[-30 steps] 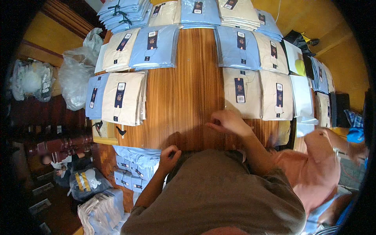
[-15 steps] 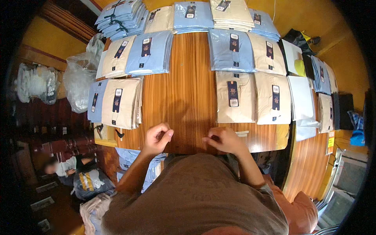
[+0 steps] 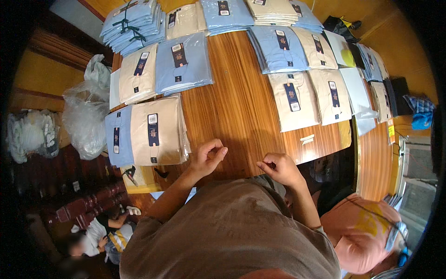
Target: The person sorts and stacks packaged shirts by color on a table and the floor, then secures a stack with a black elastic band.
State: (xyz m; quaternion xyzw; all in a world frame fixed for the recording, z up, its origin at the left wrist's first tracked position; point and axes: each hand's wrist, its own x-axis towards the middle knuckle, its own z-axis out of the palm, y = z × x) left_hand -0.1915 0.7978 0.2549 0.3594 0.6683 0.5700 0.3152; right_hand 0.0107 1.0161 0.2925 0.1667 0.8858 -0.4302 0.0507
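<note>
1. Beige packaged shirts lie just beside our left hand, its fingers pinched shut above the wooden table.
2. Our right hand curls closed; whether it grips anything, we cannot tell.
3. Another beige shirt pack lies beyond.

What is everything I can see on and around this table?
wooden table: one, brown, centre.
beige packed shirts: several stacks, beige, left, top and right of the table.
blue packed shirts: several stacks, light blue, mixed among the beige ones.
tied blue bundle: one, light blue with a dark ribbon, far left corner.
white packets: a few, white, right edge.
small tag: one, pale, on bare wood near the right side.
plastic bags: a few, clear, left of the table.
person in orange: one, lower right.
person on the floor: one, lower left.
left hand: one, fingers pinched, above bare wood.
right hand: one, fingers curled, near the table edge.
</note>
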